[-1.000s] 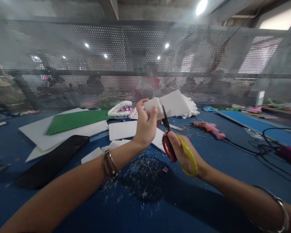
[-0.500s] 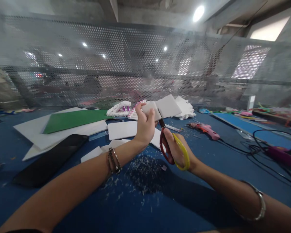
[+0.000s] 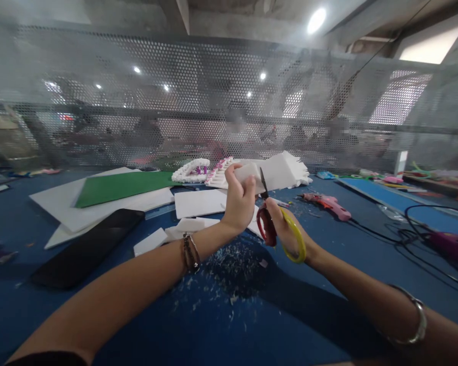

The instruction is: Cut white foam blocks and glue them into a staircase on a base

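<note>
My left hand (image 3: pixel 239 203) pinches a white foam-like sheet (image 3: pixel 248 172) between thumb and fingers, above the table. Around the scissors (image 3: pixel 298 244), which have one red and one yellow handle loop, my right hand (image 3: pixel 284 229) is closed. Their dark blades point up and away at the sheet, just right of my left fingers. White material (image 3: pixel 278 170) shows beyond the blades; whether it is one piece with the held sheet I cannot tell. White offcuts (image 3: pixel 198 203) lie below and left of my left hand.
A green sheet (image 3: pixel 125 188) on white sheets and a long black object (image 3: pixel 89 249) lie left. To the right are a pink glue gun (image 3: pixel 328 204) with its cord, a purple tool (image 3: pixel 448 246) and a blue board (image 3: pixel 385 198). White scraps (image 3: pixel 232 264) litter the blue table before a perforated screen.
The white piece right of the blades has dropped and tilted, now overlapping the fringed white pieces behind. Both hands keep their hold, and the whole view has shifted slightly.
</note>
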The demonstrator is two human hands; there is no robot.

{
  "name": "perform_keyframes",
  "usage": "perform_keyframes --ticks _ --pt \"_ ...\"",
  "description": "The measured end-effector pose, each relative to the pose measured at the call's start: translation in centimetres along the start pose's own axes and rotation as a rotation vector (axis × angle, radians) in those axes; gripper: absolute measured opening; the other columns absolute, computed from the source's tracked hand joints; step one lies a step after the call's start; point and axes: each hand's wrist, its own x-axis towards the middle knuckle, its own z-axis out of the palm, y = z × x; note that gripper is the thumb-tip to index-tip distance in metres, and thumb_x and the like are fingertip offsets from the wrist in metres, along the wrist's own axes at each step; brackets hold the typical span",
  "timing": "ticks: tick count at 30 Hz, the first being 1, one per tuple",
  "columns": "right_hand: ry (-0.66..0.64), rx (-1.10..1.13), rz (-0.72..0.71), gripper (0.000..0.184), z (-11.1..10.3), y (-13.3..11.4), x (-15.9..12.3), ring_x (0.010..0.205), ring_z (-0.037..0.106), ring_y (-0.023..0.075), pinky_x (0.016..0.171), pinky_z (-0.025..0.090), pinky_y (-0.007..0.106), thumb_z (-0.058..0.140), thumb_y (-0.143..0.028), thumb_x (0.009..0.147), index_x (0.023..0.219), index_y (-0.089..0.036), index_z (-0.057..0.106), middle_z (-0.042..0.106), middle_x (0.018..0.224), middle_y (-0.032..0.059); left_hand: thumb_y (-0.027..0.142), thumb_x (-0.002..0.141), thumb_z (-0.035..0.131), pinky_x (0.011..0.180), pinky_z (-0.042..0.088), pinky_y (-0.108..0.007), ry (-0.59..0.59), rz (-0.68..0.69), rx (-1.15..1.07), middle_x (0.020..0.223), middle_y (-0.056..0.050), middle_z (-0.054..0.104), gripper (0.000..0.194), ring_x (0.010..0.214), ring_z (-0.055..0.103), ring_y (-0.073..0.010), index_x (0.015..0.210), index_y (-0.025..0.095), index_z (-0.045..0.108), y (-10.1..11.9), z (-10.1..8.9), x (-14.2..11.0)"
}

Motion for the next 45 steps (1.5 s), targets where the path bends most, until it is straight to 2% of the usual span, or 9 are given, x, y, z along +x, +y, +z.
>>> perform_keyframes --ticks 8,13,18,23,27,30,36,40,45 --pt "0.020 0.069 0.024 0.064 0.9 0.1 -0.3 0.022 0.033 0.0071 0.032 0.031 0.023 0.014 -0.063 0.082 0.036 -0.023 0.033 0.035 0.024 -0.0017 0.011 0.087 0.038 0.049 0.046 -0.020 0.016 -0.034 0.044 0.084 -0.002 0.047 0.019 0.060 0.052 -0.0090 0.100 0.022 0.029 0.3 0.1 -0.1" --pt "-0.033 0.114 0.046 0.060 0.6 0.4 0.0 0.029 0.042 0.0096 0.034 0.036 0.023 0.018 -0.068 0.077 0.043 -0.023 0.038 0.041 0.030 -0.0017 0.011 0.087 0.039 0.050 0.046 -0.021 0.004 -0.027 0.055 0.081 -0.001 0.047 0.019 0.055 0.049 -0.0079 0.100 0.021 0.030 0.2 0.1 -0.2" --pt "-0.031 0.117 0.045 0.061 0.1 0.5 0.5 0.041 0.047 0.0100 0.045 0.042 0.024 0.023 -0.073 0.071 0.048 -0.020 0.043 0.047 0.041 -0.0009 0.009 0.083 0.045 0.066 0.049 -0.025 0.002 0.017 0.063 0.089 -0.002 0.048 0.022 0.077 0.054 -0.0122 0.098 0.021 0.034 -0.2 -0.1 -0.3" --pt "0.026 0.129 0.062 0.056 0.3 0.8 0.6 0.038 0.040 0.0078 0.040 0.036 0.023 0.028 -0.069 0.074 0.048 -0.020 0.041 0.042 0.042 -0.0033 0.010 0.083 0.044 0.074 0.048 -0.028 0.010 0.024 0.072 0.092 -0.003 0.048 0.023 0.087 0.054 -0.0154 0.100 0.021 0.034 -0.5 -0.2 -0.5" --pt "0.064 0.152 0.076 0.057 0.7 0.6 0.3 0.030 0.032 0.0065 0.032 0.028 0.022 0.025 -0.067 0.077 0.043 -0.021 0.034 0.033 0.034 -0.0050 0.012 0.085 0.041 0.074 0.048 -0.030 0.007 -0.002 0.082 0.085 -0.002 0.049 0.020 0.085 0.055 -0.0163 0.099 0.021 0.032 -0.5 0.0 -0.6" --pt "0.064 0.183 0.084 0.058 0.8 0.4 0.2 0.026 0.028 0.0066 0.030 0.031 0.023 0.022 -0.069 0.075 0.042 -0.023 0.032 0.027 0.030 -0.0061 0.013 0.086 0.039 0.074 0.048 -0.032 0.000 -0.017 0.091 0.081 -0.001 0.048 0.018 0.082 0.055 -0.0162 0.099 0.021 0.030 -0.4 0.0 -0.5" --pt "-0.017 0.224 0.062 0.060 0.2 0.7 0.6 0.035 0.043 0.0093 0.046 0.045 0.026 0.027 -0.072 0.072 0.042 -0.021 0.038 0.039 0.035 -0.0028 0.013 0.086 0.039 0.075 0.046 -0.033 -0.028 -0.008 0.106 0.078 0.000 0.046 0.019 0.073 0.053 -0.0137 0.100 0.021 0.029 -0.6 -0.2 -0.6" --pt "-0.036 0.206 0.065 0.061 -0.3 1.0 0.9 0.041 0.047 0.0114 0.044 0.043 0.026 0.023 -0.074 0.071 0.050 -0.021 0.044 0.049 0.045 -0.0001 0.014 0.085 0.041 0.073 0.046 -0.032 -0.100 -0.010 0.107 0.076 0.001 0.047 0.021 0.068 0.052 -0.0129 0.101 0.020 0.031 -1.2 -0.2 -1.3" --pt "-0.016 0.093 0.084 0.060 -0.8 1.2 1.2 0.035 0.041 0.0109 0.040 0.037 0.026 0.026 -0.073 0.071 0.042 -0.022 0.040 0.041 0.036 -0.0020 0.015 0.084 0.041 0.072 0.046 -0.031 -0.119 -0.038 0.120 0.084 -0.001 0.048 0.023 0.071 0.053 -0.0127 0.103 0.020 0.030 -1.8 -0.2 -1.9"
